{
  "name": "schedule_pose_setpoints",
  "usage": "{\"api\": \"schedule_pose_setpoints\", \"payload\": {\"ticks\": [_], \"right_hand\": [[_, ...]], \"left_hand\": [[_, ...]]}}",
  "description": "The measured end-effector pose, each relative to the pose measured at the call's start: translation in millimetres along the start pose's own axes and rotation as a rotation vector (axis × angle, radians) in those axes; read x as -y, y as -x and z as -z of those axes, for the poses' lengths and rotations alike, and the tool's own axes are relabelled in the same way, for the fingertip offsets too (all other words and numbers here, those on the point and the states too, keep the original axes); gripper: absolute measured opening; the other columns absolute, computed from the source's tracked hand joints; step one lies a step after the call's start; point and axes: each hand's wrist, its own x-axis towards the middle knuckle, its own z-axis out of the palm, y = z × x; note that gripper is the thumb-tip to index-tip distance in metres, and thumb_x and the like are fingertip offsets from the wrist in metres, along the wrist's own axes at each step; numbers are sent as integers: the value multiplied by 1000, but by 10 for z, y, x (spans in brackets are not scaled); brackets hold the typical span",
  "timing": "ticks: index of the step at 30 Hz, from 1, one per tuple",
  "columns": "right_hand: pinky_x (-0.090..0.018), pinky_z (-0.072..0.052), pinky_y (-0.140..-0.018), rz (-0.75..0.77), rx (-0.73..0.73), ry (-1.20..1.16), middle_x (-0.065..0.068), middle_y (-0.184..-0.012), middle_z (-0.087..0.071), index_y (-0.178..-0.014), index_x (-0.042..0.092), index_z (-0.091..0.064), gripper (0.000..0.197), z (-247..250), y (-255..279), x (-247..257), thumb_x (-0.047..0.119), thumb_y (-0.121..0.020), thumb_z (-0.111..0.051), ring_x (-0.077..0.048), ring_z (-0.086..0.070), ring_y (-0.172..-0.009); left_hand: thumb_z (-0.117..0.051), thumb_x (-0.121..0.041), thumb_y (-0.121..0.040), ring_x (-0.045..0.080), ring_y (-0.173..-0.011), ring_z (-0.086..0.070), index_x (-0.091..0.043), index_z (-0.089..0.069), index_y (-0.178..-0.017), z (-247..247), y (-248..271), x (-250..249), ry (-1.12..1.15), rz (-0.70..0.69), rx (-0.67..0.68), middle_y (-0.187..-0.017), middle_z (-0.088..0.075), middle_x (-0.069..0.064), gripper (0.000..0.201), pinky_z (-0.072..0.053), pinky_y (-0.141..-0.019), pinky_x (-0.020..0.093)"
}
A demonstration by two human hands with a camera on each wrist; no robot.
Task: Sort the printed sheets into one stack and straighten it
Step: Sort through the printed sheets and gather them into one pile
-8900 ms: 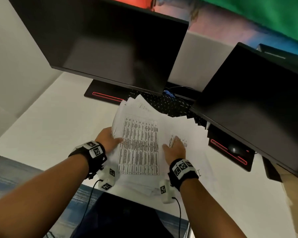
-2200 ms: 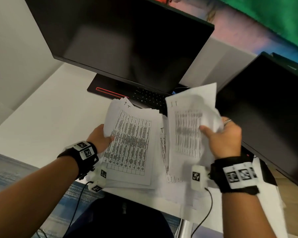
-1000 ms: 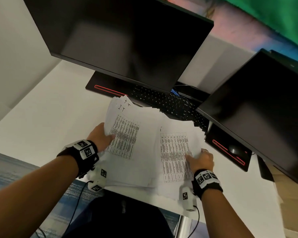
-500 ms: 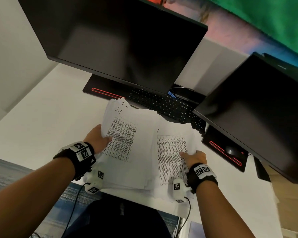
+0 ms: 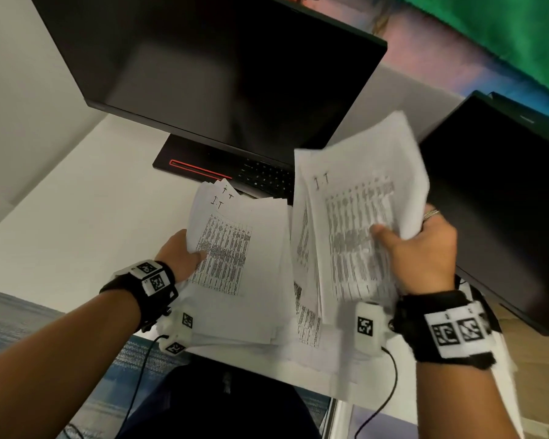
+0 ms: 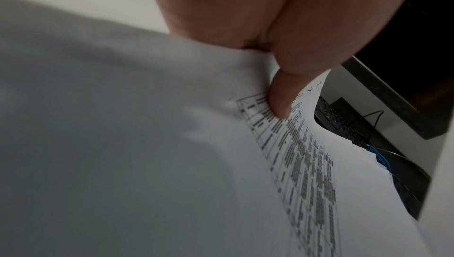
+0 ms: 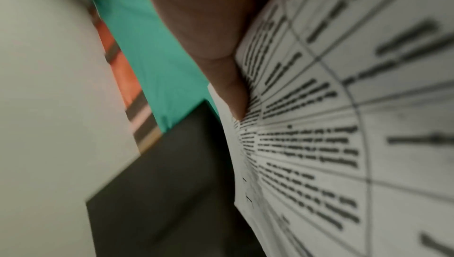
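Observation:
A loose stack of printed sheets with tables of text lies near the desk's front edge. My left hand grips its left side, thumb on the top page. My right hand holds a raised bundle of sheets above the right part of the pile, thumb on the printed face and fingers behind. More sheets lie spread under the raised bundle. In both wrist views the thumb presses on print and the other fingers are hidden behind paper.
Two dark monitors hang close over the desk. A black keyboard with a red strip sits just behind the papers. A dark chair is under the desk's front edge, and bare white desk lies to the left.
My right hand has lifted a bundle of sheets off the right side of the pile, up and to the right. The left hand still holds the stack's left edge.

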Motion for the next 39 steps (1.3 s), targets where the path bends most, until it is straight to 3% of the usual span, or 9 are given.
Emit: {"api": "schedule_pose_setpoints", "payload": {"ticks": [5,10,14,16,22,28,31,36,39], "right_hand": [[-34,-61,-73,-30,39,-294,-2,-98,-77,-107,12,-68,34,165,-9,238,5,-76,-82,-19,-76,-87],[-45,-61,-79,-372,218,-340,-7,-99,-77,-108,13,-67,32,-357,-75,-204,7,-79,-80,-26,-76,-87],[-29,-56,-70,-502,293,-208,-6,-111,-72,-118,10,-63,44,-860,-129,-706,13,-79,-82,-21,-71,-87],[-29,-51,-80,-541,279,-78,-6,-120,-63,-129,12,-53,52,-1062,-114,-953,18,-84,-78,-23,-64,-94],[-34,-47,-98,-391,514,283,-12,-132,-57,-137,6,-46,45,-1492,160,-1289,22,-95,-49,-29,-59,-114],[-35,-36,-113,-399,544,251,-10,-153,-38,-152,5,-30,64,-1680,312,-1257,26,-98,-56,-30,-42,-138],[-32,-45,-100,-421,400,107,2,-121,-56,-132,21,-47,52,-1593,273,-1271,32,-86,-69,-20,-52,-122],[-11,-50,-84,-360,443,-148,14,-114,-57,-132,26,-44,68,-1244,200,-912,21,-77,-85,-3,-59,-99],[-33,-61,-84,-257,379,-271,0,-100,-74,-109,12,-63,53,-1080,121,-557,29,-66,-90,-16,-72,-90]], "left_hand": [[-65,-18,-92,21,-79,-63,-9,-59,-117,15,43,-43,29,-8,22,-99,-68,10,28,-41,-55,23],[-59,-25,-96,24,-87,-60,-14,-62,-106,113,182,-188,65,-14,56,-98,-64,4,15,-43,-74,29],[-38,-83,-80,31,-102,-67,-11,-68,-117,183,80,-42,387,210,154,-114,-71,11,87,-51,-96,42],[-31,-97,-63,34,-110,-66,-12,-66,-125,135,1,86,558,287,172,-120,-70,13,110,-47,-104,51],[-21,-76,-91,33,-139,-42,-13,-21,-155,104,198,-183,386,231,192,-155,-39,10,90,-32,-115,49],[-63,-28,-95,28,-101,-58,-6,-43,-131,0,123,-192,134,113,62,-112,-57,5,47,-45,-80,34],[-68,-16,-92,26,-96,-65,-11,-51,-128,55,182,-198,234,-10,17,-112,-67,6,40,-54,-83,40],[-73,-26,-84,22,-108,-69,-19,-56,-131,463,405,-267,536,-235,79,-119,-72,1,51,-52,-97,55],[-74,-27,-82,24,-110,-70,-13,-58,-131,726,545,-472,623,-335,78,-121,-72,5,53,-54,-95,49]]}}
